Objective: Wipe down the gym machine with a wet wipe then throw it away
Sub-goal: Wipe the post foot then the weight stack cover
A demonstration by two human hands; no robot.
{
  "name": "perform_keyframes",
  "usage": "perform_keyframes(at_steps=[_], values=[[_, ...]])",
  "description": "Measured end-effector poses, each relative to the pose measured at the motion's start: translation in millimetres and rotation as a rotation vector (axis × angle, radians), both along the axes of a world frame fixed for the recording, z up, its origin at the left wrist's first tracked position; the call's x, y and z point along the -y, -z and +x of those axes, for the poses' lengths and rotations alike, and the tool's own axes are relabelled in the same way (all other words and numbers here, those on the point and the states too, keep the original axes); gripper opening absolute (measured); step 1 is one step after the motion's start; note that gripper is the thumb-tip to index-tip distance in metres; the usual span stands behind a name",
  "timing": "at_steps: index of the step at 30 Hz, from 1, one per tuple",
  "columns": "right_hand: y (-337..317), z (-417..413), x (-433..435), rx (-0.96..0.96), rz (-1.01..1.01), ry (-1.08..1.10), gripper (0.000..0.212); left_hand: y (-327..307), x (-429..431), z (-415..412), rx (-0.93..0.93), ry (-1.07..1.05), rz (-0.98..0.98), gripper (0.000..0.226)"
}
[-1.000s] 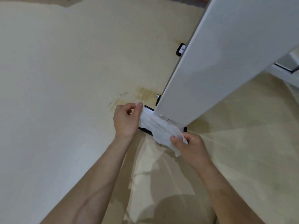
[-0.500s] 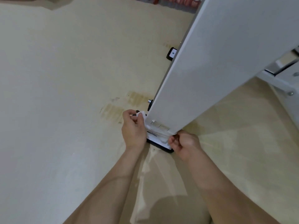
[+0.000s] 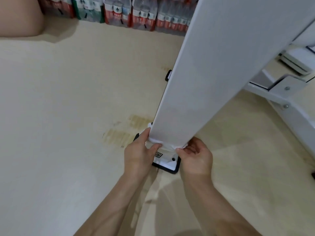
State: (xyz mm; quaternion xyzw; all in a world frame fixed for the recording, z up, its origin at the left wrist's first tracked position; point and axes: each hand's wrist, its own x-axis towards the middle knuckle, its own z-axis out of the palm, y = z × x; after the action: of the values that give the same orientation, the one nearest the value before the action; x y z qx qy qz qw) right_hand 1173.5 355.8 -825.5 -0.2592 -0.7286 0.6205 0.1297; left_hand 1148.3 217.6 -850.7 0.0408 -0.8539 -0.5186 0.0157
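L hand (image 3: pixel 138 155) pinches one end of wet wipe (image 3: pixel 154 140), R hand (image 3: pixel 196 160) grips other; wipe seems wrapped round gym machine upright (image 3: pixel 213 74) just above base plate (image 3: pixel 167 163); prob. to reach hidden faces w/ taut pull.

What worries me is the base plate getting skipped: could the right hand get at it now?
Probably yes: the right hand lies just beside the base plate, nothing between them, though it is pinching the wipe.
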Motion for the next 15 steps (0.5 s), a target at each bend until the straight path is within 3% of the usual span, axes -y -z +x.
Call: perform_keyframes(at_steps=[4, 6, 8, 11, 13, 15], values=[[-37, 0, -4, -0.286, -0.025, 0.024, 0.051, -57, -2, -8, -0.275, -0.061, 0.105, 0.058], [-40, -3, -4, -0.324, -0.019, -0.016, 0.051, -77, -2, -15, -0.367, -0.05, 0.224, 0.068], [-30, 1, 2, -0.225, -0.003, -0.086, 0.047, -73, -3, -17, -0.273, 0.007, 0.283, 0.067], [-2, 7, 12, 0.047, 0.185, -0.174, 0.03, -33, -2, -9, -0.073, 0.06, 0.201, 0.058], [-1, 1, 15, 0.159, 0.173, -0.247, 0.043, -16, -1, -4, -0.006, 0.117, 0.162, 0.068], [-13, -4, 16, 0.135, 0.103, -0.281, 0.06, -18, 0, -2, -0.013, 0.17, 0.138, 0.068]])
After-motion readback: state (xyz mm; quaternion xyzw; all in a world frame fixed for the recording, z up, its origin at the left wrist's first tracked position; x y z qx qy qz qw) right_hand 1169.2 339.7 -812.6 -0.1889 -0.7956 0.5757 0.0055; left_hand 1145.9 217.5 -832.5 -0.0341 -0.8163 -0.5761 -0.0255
